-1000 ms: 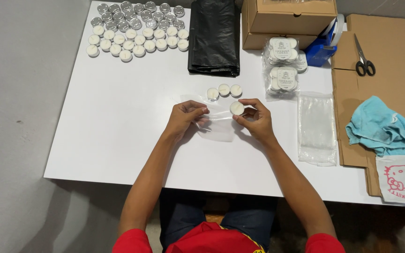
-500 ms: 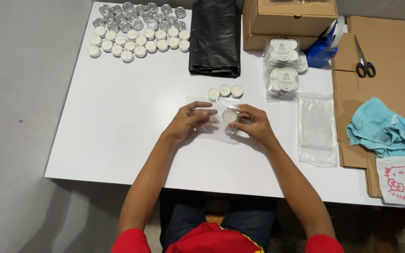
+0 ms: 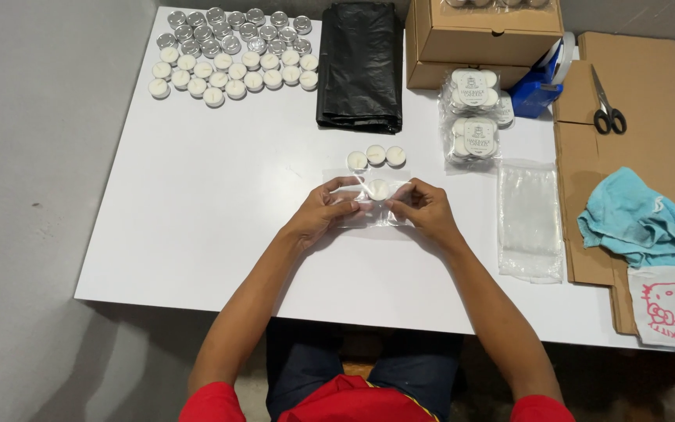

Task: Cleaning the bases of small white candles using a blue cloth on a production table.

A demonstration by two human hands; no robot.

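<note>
left hand [image 3: 323, 212] and right hand [image 3: 425, 211] pinch the clear bag [image 3: 369, 205] between them, tealight [image 3: 378, 188] inside, three spare tealights [image 3: 376, 156] at twelve o'clock.

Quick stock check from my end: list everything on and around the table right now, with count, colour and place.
clear plastic bag: one, between both hands
tealight in bag: one, white
loose tealights: three, white, row above hands
tealight batch: many, white and silver, far left
black plastic sheet: one, folded, top centre
cardboard boxes: two, brown, stacked
packed tealight bags: several
tape dispenser: blue
empty bag stack: clear
scissors: on flat cardboard
cloth: teal
left hand, right hand: holding bag
</note>
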